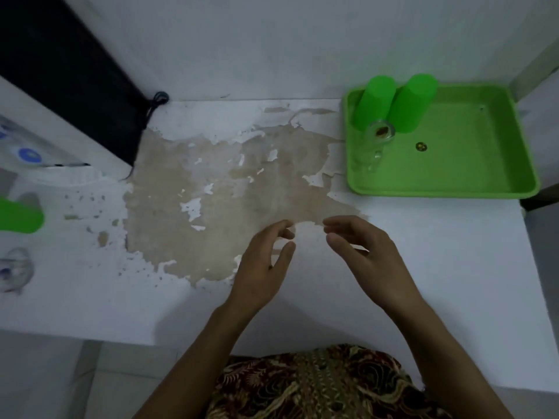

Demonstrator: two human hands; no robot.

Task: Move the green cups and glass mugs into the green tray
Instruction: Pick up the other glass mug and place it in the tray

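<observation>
1. The fingers (286, 234) of the left hand (261, 267) are loosely curled and spread, and they hold nothing; the fingers (335, 241) of the right hand (367, 258) are the same, half open and empty. Both hands hover over the near middle of the bench, with the fingertips near each other but apart.
2. The bench (423, 267) is white, and a large brownish patch (211, 201) where the surface has peeled off covers its middle.
3. A black panel (66, 71) leans at the far left corner, with a dark cord (157, 99) at its edge.
4. The green tray (447, 189) lies at the far right of the bench, well apart from the hands.
5. Two green cups stand upside down in the far left corner of the tray, just beside each other: the left green cup (373, 101) and the right green cup (411, 101).
6. A glass mug (376, 143) is in the tray, just in front of these cups, by the left wall.
7. A third green cup (19, 216) lies at the left edge of the bench, partly cut by the picture edge.
8. Another glass mug (15, 270) stands nearer than it, also at the left edge, blurred.
9. A small dark sticker (421, 146) is on the tray floor.
</observation>
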